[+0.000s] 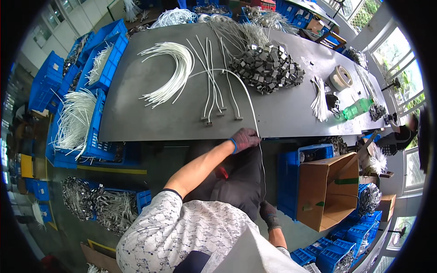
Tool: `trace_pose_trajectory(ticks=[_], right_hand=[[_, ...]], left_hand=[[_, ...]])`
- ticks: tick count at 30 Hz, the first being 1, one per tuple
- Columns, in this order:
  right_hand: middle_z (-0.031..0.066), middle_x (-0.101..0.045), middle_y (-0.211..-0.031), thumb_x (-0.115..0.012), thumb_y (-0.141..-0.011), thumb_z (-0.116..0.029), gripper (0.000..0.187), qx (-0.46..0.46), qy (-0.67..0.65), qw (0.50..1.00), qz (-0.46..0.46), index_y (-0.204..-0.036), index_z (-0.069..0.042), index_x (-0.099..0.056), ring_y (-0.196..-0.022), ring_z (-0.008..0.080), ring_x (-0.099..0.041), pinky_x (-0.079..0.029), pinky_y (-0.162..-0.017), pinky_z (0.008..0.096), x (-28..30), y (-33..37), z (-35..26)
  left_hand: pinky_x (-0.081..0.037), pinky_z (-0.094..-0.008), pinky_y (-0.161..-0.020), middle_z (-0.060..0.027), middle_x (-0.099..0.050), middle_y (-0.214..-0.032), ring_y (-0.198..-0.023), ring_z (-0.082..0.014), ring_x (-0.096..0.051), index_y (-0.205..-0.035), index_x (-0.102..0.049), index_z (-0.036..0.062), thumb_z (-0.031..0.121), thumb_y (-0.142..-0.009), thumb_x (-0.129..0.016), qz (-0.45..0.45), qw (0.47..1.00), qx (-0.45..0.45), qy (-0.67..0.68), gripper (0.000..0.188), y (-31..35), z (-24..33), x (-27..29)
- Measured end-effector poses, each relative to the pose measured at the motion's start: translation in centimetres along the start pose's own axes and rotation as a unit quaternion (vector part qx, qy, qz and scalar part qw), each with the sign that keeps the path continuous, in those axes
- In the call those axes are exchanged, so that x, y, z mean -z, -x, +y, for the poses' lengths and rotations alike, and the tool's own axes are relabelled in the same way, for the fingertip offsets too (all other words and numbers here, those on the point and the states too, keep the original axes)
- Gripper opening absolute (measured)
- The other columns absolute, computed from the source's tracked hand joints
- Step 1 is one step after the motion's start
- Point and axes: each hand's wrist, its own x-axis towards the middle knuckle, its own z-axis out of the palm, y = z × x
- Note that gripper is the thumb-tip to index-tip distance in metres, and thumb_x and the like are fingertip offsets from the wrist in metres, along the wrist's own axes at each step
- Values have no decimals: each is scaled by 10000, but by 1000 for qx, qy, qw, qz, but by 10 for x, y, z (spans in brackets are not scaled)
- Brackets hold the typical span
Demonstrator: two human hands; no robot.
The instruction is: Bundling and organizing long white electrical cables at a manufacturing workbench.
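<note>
My left hand (246,139), in a dark glove, is closed on a white tube (249,101) at the front edge of the table. That tube curves back over the tabletop toward a fanned bundle of white tubes (178,68). A thin wire (263,170) runs from my left hand down to my right hand (269,214). The gloved right hand is low beside my thigh, its fingers closed around the wire's end. Several white tubes with small grey metal end pieces (221,110) lie on the table ahead of my left hand.
On the grey table (136,120) stand a pile of dark metal clips (268,68), a green bottle (357,109) and a round tub (340,78). Blue crates of white tubes (75,120) line the left. A cardboard box (314,195) is right of my legs; a person (403,139) is farther right.
</note>
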Motion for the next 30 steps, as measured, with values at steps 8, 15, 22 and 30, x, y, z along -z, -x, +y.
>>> trace_pose_trajectory(ticks=[8, 15, 22, 30], right_hand=[[205, -688, -841, -589, -955, -305, 242, 127, -139, 959, 212, -961, -77, -670, -817, 421, -661, -512, -674, 482, 120, -63, -99], [206, -660, -833, -584, -968, -342, 242, 116, -196, 955, 191, -950, -113, -660, -803, 434, -633, -496, -628, 495, 173, -62, -158], [203, -657, -819, -601, -958, -338, 234, 102, -179, 974, 93, -921, -118, -670, -798, 434, -633, -497, -627, 491, 130, -37, -137], [11, -598, -655, -585, -1003, -288, 294, 90, -417, 904, -29, -888, -21, -635, -612, 94, -562, -446, -559, 291, 172, -36, -183]], left_hand=[[-535, -263, -751, -32, -692, -816, -768, -92, -633, -921, -699, -4, 230, -956, -674, -22, 977, 166, 133, 238, -3, 49, -20], [-613, -382, -749, -102, -712, -988, -814, -235, -715, -1143, -629, 90, 315, -992, -609, 128, 845, 234, 464, 272, -19, 49, 24], [-631, -432, -664, -128, -724, -900, -757, -266, -723, -1051, -670, 49, 259, -979, -632, 296, 836, 108, 450, 225, -37, 55, 96], [-617, -486, -730, -126, -727, -940, -837, -295, -722, -1055, -680, 39, 207, -957, -664, 123, 871, 168, 445, 195, -28, 45, 101]])
